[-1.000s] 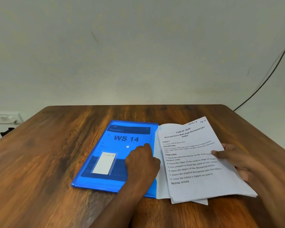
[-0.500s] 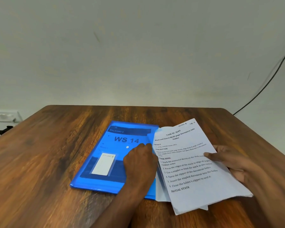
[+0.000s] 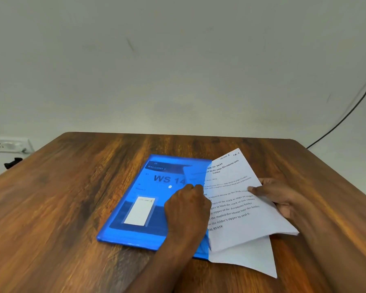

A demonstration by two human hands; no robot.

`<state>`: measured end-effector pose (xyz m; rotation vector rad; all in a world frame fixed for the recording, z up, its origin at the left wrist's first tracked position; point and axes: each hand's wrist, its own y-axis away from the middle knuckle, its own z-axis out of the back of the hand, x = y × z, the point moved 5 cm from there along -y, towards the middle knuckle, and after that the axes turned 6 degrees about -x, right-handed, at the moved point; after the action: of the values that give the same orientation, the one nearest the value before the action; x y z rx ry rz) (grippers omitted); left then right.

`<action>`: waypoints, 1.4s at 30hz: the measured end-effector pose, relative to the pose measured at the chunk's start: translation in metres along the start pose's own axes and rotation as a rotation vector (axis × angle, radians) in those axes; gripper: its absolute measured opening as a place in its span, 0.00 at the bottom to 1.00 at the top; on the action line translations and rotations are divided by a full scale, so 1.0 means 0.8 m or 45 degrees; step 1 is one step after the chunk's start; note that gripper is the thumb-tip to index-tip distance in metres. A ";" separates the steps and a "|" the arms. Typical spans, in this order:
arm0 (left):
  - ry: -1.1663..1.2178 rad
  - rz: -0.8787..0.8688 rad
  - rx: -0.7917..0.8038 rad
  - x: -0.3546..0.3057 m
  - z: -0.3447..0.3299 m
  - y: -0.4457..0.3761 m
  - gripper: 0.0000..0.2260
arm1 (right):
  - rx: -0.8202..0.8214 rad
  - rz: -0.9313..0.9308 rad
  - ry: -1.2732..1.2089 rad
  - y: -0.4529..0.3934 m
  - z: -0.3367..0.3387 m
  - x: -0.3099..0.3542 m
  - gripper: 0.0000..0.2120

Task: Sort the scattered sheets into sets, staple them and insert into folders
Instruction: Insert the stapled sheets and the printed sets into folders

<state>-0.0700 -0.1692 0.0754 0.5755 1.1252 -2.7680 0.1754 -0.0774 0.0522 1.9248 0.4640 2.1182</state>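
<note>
Blue folder [image 3: 144,199] hides the sheets' [image 3: 237,199] left edge; both hands, left [image 3: 187,208], right [image 3: 277,195], pinch them

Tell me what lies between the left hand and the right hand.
In the head view, the printed sheets span the gap: the left hand rests on the blue folder at its open edge, and the right hand grips the sheets' right side.

A translucent blue plastic zip folder [image 3: 148,199] marked "WS 14" lay flat on the wood, a white card showing through it. A stapled set of white printed sheets [image 3: 237,204] sat partly inside its right edge, upper pages lifted.
</note>
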 end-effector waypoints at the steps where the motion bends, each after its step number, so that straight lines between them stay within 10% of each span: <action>1: 0.005 0.004 -0.001 0.000 0.000 -0.001 0.14 | -0.019 0.003 0.007 -0.001 -0.004 0.002 0.13; 42: -0.029 -0.017 0.119 0.002 -0.015 0.009 0.14 | -0.432 0.241 -0.032 0.001 -0.143 -0.019 0.03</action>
<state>-0.0663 -0.1659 0.0623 0.5459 1.0035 -2.8437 0.0635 -0.0921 0.0289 1.8544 -0.0857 2.1138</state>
